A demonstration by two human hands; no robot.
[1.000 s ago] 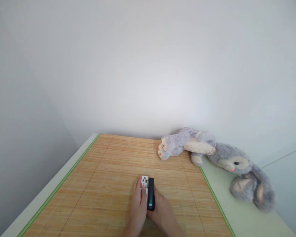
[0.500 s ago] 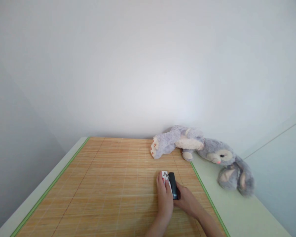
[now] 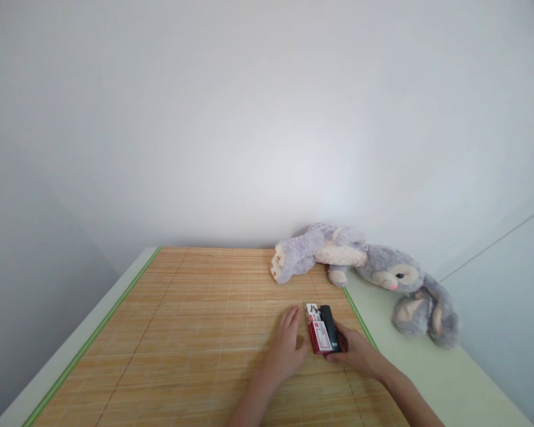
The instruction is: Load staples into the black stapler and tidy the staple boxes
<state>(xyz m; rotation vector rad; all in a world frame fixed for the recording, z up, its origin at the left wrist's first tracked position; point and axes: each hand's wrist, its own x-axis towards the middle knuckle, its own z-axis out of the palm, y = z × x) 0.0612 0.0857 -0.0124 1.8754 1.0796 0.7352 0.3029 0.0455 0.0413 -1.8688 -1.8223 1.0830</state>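
Observation:
A small red and white box (image 3: 319, 333) with printed pictures lies on the bamboo mat (image 3: 196, 332). Tight against its right side is a dark stapler (image 3: 329, 325). My right hand (image 3: 353, 351) grips the stapler's near right end, its thumb at the near edge by the box and its other fingers partly hidden behind the stapler. To the left of the box, my left hand (image 3: 286, 347) is off it, fingers stretched out and thumb apart, with nothing held.
A grey plush rabbit (image 3: 338, 252) lies on its side along the back, its legs on the mat and its head and long ears on the pale table top (image 3: 431, 367) at right. Behind stands a white wall (image 3: 249, 130).
My left hand has let go of the box and moved left. The box and stapler have shifted right with my right hand, and the box's red side now shows.

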